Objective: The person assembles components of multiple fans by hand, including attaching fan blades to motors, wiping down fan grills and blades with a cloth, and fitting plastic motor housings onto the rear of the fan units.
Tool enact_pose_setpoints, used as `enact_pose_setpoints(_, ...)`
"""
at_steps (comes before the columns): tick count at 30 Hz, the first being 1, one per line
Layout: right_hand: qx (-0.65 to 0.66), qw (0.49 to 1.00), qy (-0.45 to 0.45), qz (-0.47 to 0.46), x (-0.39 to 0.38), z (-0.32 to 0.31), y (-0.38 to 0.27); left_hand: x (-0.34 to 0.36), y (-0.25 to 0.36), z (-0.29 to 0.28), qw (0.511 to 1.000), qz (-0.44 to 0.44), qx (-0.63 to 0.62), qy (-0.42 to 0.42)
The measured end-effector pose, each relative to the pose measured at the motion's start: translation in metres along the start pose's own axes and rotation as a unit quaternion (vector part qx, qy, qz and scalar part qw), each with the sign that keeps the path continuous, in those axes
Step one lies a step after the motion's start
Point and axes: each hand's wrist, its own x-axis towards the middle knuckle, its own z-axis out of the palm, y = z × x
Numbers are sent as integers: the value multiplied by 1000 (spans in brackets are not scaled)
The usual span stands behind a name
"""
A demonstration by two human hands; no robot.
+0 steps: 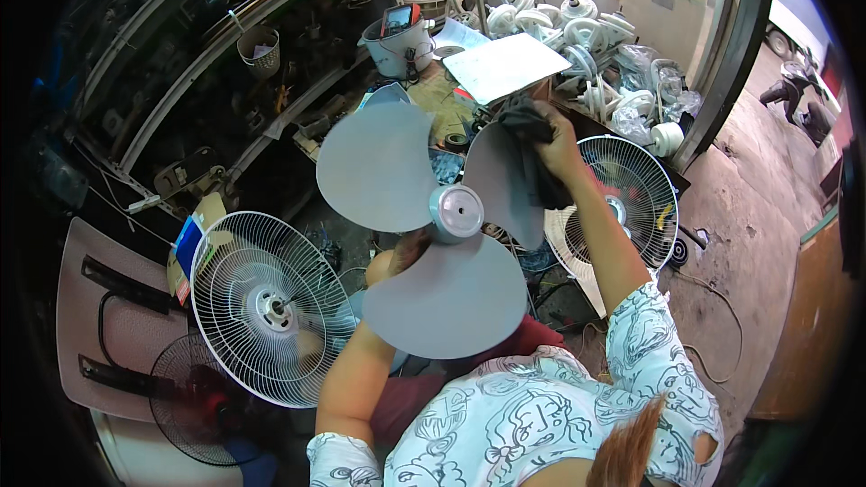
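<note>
A grey three-bladed fan blade with a round pale hub is held up in front of me, its face toward me. My left hand is behind it, near the hub and between two blades, gripping it from the back; most of its fingers are hidden. My right hand is closed on a dark cloth, which is pressed against the edge and face of the right-hand blade. Part of the cloth hangs down behind that blade.
A white wire fan guard with a central shaft stands left of me, another fan right. A dark fan sits lower left by a chair. Behind are a cluttered table, a bucket, a white board and piled white fan parts.
</note>
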Motion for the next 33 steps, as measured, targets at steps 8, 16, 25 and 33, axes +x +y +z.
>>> enact_pose_setpoints(8,10,998,-11,58,-88,26,-103,39,3,-4,989,86,-116,26)
enact_pose_setpoints(16,-269,961,-6,64,-110,158,-30,65,-24,-22,976,190,84,-62)
enact_pose_setpoints(25,-291,956,-22,43,-117,186,-60,57,-11,-15,969,225,87,-57)
enact_pose_setpoints(33,-225,956,80,172,-44,131,26,57,-6,0,965,244,74,-70)
